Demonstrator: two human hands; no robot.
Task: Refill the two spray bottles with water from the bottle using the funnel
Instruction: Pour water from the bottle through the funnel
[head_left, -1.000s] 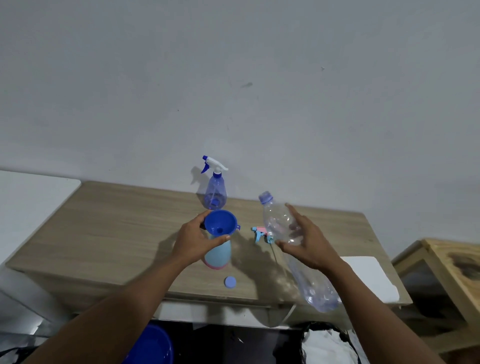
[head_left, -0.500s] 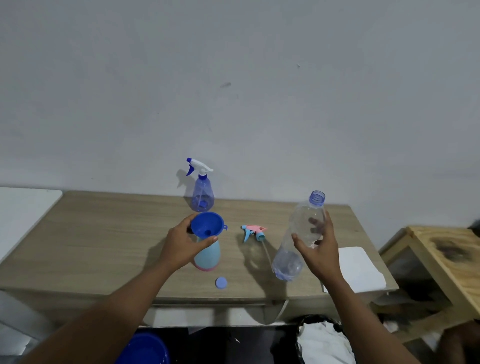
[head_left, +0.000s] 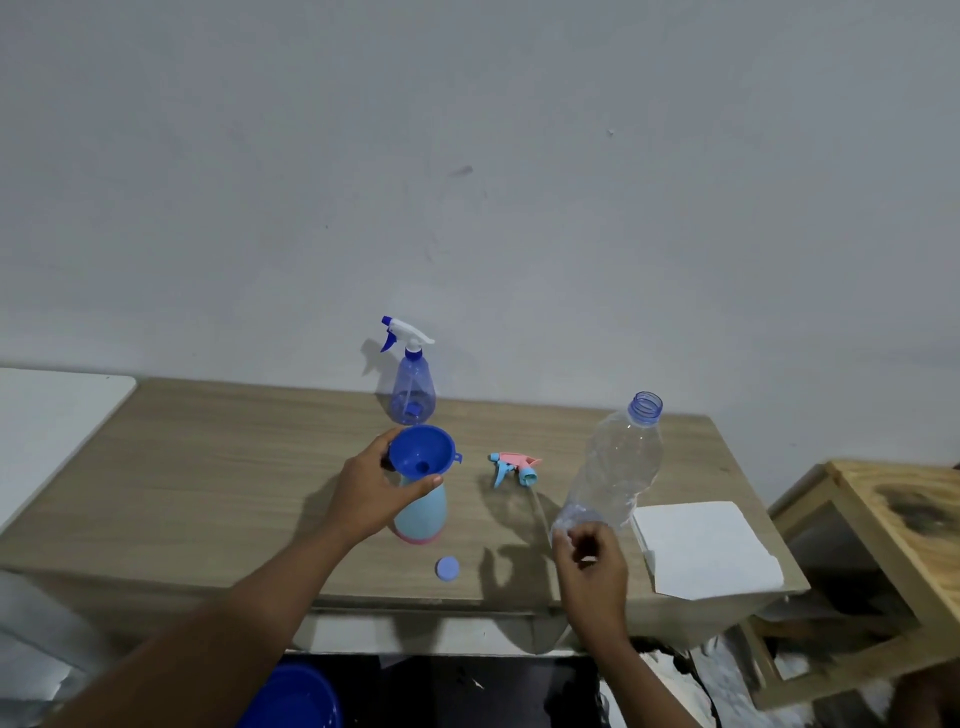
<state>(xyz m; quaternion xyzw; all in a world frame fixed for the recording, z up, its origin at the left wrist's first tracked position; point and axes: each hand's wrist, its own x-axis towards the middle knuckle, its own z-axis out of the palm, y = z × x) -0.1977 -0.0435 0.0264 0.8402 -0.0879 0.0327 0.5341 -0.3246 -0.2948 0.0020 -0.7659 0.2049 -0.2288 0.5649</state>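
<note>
A light-blue spray bottle with a pink base (head_left: 426, 512) stands on the wooden table (head_left: 208, 467) with its head off. The blue funnel (head_left: 421, 449) sits in its neck. My left hand (head_left: 371, 491) grips around the funnel and neck. The pink-and-blue spray head (head_left: 511, 465) lies just to the right. A clear blue spray bottle with a white-and-blue trigger (head_left: 410, 384) stands by the wall. The clear water bottle (head_left: 615, 462), uncapped and seemingly empty, leans right with its base on the table. My right hand (head_left: 589, 564) pinches that base.
The water bottle's small blue cap (head_left: 447, 568) lies near the table's front edge. A white sheet (head_left: 706, 551) overhangs the table's right front corner. A wooden stand (head_left: 883, 519) is at the right, a white surface (head_left: 47, 415) at the left, and a blue tub (head_left: 296, 696) under the table.
My right hand swung the water bottle from tilted over the funnel to upright at the right, then slid down from its middle to its base. The left hand stayed on the funnel.
</note>
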